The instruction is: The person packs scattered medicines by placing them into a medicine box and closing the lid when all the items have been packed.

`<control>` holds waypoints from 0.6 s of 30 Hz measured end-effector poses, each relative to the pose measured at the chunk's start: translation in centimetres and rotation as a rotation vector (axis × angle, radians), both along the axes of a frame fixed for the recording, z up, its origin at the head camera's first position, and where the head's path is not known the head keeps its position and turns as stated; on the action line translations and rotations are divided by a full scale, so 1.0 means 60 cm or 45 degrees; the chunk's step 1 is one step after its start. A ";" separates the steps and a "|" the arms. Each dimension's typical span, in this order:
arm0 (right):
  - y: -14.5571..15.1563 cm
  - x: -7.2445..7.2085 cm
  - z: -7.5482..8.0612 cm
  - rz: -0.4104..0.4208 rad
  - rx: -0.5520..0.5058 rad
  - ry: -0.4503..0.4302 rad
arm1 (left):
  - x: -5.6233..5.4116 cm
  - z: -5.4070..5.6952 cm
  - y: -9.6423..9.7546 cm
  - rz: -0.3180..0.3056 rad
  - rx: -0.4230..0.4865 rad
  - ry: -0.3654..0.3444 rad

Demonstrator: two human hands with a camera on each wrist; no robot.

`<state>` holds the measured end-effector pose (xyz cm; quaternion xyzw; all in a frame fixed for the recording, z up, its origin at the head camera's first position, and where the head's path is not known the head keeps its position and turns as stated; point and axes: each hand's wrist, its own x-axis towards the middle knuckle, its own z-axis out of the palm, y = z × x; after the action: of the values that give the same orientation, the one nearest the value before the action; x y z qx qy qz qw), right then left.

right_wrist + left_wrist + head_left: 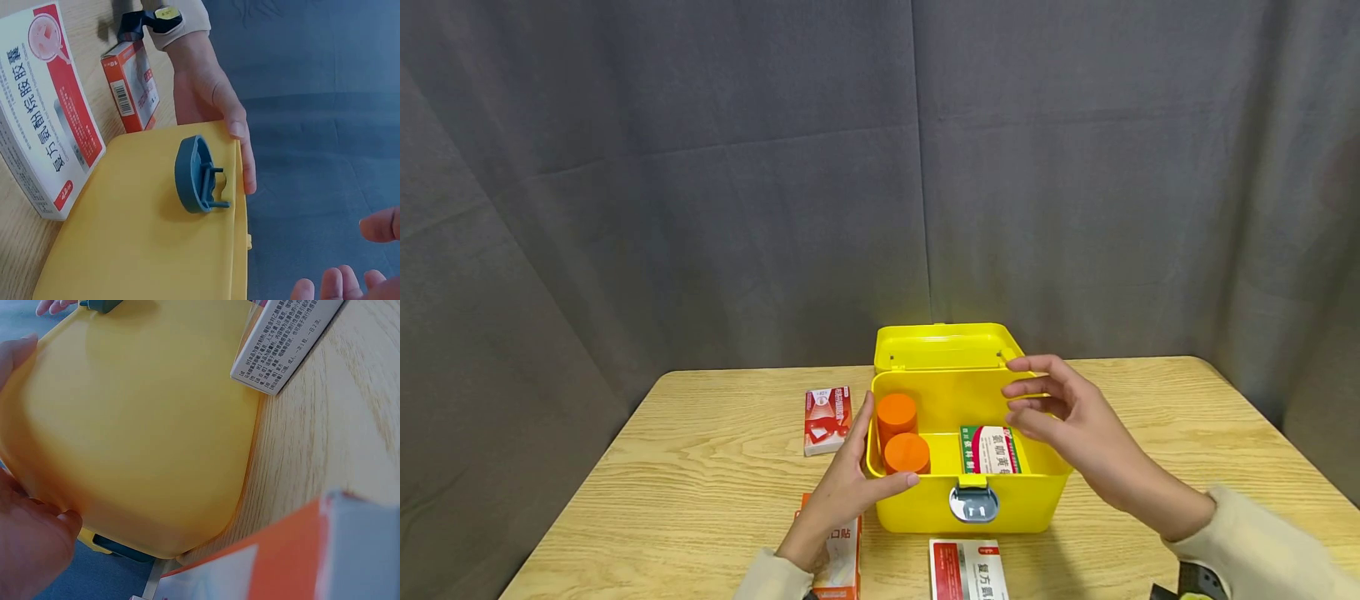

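A yellow medicine case [917, 508] stands with its lid [940, 346] raised. My left hand [844, 482] holds its front left corner, thumb along the front rim and fingers against the left side. Two orange round-lidded containers [906, 452] stand inside at the left. At the right inside lies a green and white medicine box [988, 450]. My right hand [1086, 425] hovers over the case's right side, fingers loosely bent and apart, holding nothing. A blue-grey latch [192, 175] hangs on the front wall.
A red and white medicine box [827, 421] lies left of the case. An orange and white box [838, 554] is partly behind my left wrist. In front of the case lies a white and red box [968, 569]. Grey curtain [775, 208] hangs behind the wooden table [700, 467].
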<state>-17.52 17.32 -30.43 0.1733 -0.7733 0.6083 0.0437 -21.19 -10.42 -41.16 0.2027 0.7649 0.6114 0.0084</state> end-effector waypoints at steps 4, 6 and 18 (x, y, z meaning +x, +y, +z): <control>0.004 0.007 0.000 0.001 -0.022 0.002 | 0.000 0.000 0.000 -0.009 0.009 0.000; 0.005 0.010 0.000 0.002 -0.031 0.000 | 0.000 -0.001 0.000 -0.008 0.010 -0.001; 0.015 0.028 0.001 0.027 -0.055 0.056 | 0.000 -0.001 0.000 -0.011 0.016 0.003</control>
<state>-15.86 18.24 -30.39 0.1940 -0.7569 0.6214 0.0580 -21.21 -10.40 -41.19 0.2067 0.7602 0.6158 0.0087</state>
